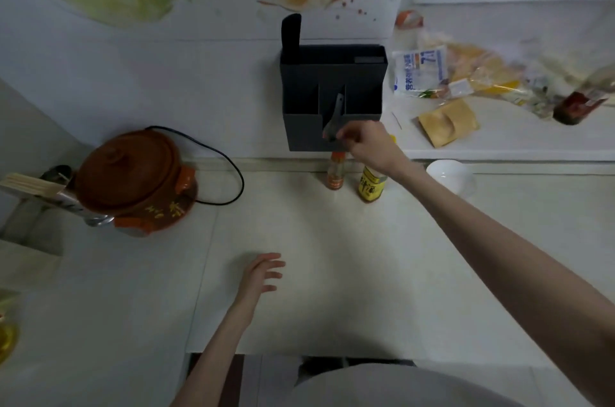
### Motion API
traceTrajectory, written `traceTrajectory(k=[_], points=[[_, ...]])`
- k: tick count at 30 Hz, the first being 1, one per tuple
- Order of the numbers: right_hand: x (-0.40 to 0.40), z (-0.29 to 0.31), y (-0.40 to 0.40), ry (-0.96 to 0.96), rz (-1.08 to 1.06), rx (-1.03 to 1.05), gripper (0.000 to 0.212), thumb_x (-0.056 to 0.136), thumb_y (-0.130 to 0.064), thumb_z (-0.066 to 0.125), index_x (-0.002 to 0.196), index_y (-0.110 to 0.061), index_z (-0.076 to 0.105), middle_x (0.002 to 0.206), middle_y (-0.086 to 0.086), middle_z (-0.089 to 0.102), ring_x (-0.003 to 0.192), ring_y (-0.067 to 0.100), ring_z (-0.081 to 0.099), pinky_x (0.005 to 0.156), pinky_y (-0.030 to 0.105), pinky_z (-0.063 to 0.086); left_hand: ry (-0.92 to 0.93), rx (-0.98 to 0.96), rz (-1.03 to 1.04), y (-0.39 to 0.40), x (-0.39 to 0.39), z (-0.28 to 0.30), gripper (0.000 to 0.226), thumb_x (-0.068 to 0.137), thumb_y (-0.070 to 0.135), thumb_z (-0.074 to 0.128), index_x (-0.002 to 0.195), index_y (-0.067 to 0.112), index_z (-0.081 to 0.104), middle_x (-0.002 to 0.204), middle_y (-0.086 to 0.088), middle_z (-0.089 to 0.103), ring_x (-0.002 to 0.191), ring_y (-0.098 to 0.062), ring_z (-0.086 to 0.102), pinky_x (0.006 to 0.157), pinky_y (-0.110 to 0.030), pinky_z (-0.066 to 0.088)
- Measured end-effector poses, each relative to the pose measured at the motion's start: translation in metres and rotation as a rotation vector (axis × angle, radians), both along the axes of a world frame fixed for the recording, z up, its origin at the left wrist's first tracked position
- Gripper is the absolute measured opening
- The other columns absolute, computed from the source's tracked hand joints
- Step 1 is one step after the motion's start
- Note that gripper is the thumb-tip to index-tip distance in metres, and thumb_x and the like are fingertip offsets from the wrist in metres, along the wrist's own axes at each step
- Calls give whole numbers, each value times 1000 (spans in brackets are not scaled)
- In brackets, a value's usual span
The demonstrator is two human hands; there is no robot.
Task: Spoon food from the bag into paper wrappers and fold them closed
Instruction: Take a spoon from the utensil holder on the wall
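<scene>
My right hand [369, 143] reaches up to the dark wall-mounted utensil holder [359, 80] and pinches the lower end of a dark spoon [333, 118] standing in its middle slot. My left hand [261, 273] hovers over the white counter [316, 273] with fingers spread and relaxed, holding nothing. On the raised ledge at the right lie brown paper wrappers [447, 122] and several plastic food bags [466, 72], one white and blue, others clear with yellow contents.
A brown clay pot [133, 180] with a black cord stands at the left, chopsticks [30, 185] beside it. Two small bottles [352, 177] stand under the holder. A white bowl [451, 175] sits right of them. A dark bottle [585, 97] lies on the ledge.
</scene>
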State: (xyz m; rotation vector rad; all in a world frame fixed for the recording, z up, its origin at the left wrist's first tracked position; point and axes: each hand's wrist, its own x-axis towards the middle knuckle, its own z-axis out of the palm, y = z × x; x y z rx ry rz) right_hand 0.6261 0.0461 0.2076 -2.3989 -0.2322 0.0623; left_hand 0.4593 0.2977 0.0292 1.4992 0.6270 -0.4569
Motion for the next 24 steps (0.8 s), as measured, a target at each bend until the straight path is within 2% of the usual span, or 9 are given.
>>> traceTrajectory(k=[1, 3, 5, 10, 15, 19, 24], points=[[12, 7, 4, -81, 69, -112, 29, 84, -1, 53, 105, -13, 69, 102, -1, 66, 85, 8, 60, 71, 8, 46, 4, -2, -1, 2, 2, -2, 26, 96, 7, 40, 101, 15, 65, 93, -5, 71, 72, -17, 61, 58, -26, 43], [32, 19, 10, -217, 175, -323, 35, 82, -1, 51, 111, -12, 67, 113, 5, 64, 100, 22, 61, 83, 30, 53, 13, -5, -9, 4, 6, -6, 26, 96, 7, 40, 100, 15, 65, 92, -4, 71, 73, -18, 61, 59, -26, 43], [47, 27, 14, -308, 234, -508, 37, 81, -1, 52, 115, -10, 65, 115, 8, 62, 104, 29, 59, 81, 38, 51, 28, -4, -18, 6, 10, -10, 25, 96, 7, 41, 100, 15, 65, 92, -4, 71, 73, -18, 61, 59, -26, 42], [68, 35, 24, -343, 382, -879, 32, 83, -4, 54, 113, -8, 64, 110, 11, 64, 103, 30, 58, 75, 38, 49, 28, 6, -33, 11, 19, -16, 23, 96, 8, 44, 99, 16, 65, 89, -2, 72, 71, -17, 61, 60, -27, 42], [71, 39, 38, -379, 436, -1097, 12, 84, -8, 57, 93, -10, 64, 89, 8, 66, 82, 27, 62, 57, 33, 37, 41, 21, -39, 19, 26, -20, 24, 95, 8, 44, 98, 18, 65, 89, 0, 72, 71, -17, 61, 62, -27, 43], [69, 37, 47, -390, 454, -1240, 6, 86, -17, 60, 87, -13, 65, 83, 3, 67, 75, 23, 62, 58, 31, 35, 43, 24, -38, 22, 29, -22, 25, 95, 8, 43, 98, 19, 65, 89, 0, 72, 72, -17, 62, 62, -27, 43], [68, 33, 49, -368, 455, -1328, 19, 87, -28, 60, 94, -12, 66, 91, 5, 67, 85, 24, 61, 63, 31, 37, 41, 27, -36, 23, 32, -24, 24, 95, 9, 45, 98, 19, 67, 90, 0, 73, 75, -17, 63, 63, -28, 45]])
